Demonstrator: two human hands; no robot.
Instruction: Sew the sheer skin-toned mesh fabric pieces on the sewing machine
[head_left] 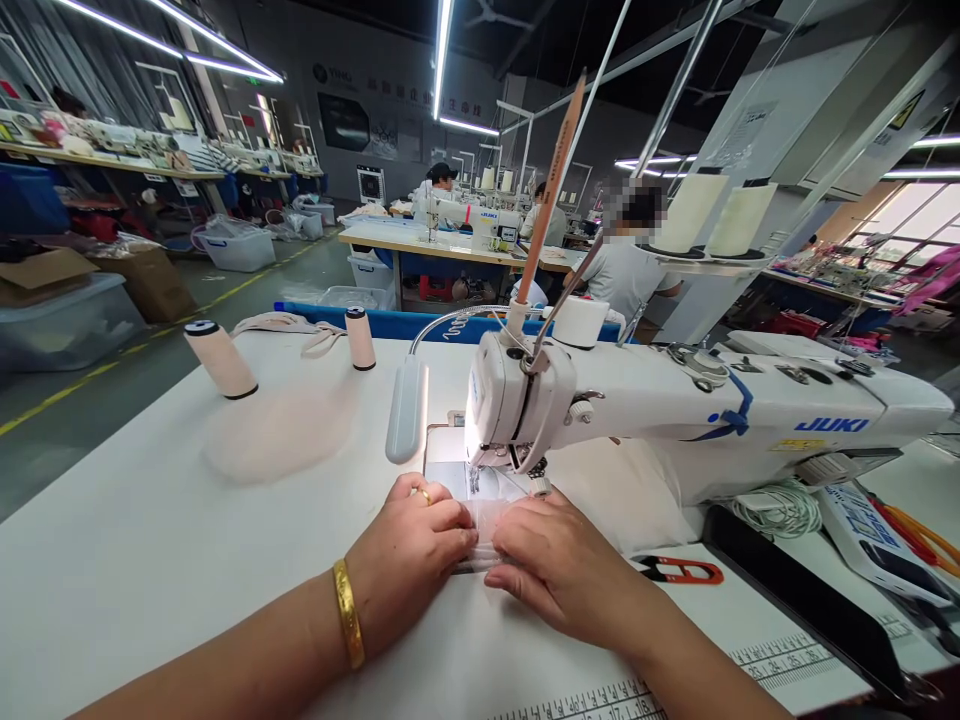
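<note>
While both hands, left hand (pixel 411 545) and right hand (pixel 553 562), press flat with fingertips pinning a sheer fabric piece (pixel 484 528) on the worktop (pixel 150 540) just before the sewing machine (pixel 675 410) needle, feeding seems underway; next, steady guiding forward

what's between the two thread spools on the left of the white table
In the head view, only bare white tabletop lies between the larger cream thread spool and the smaller one; a pale sheer fabric pile lies nearer the camera.
</note>
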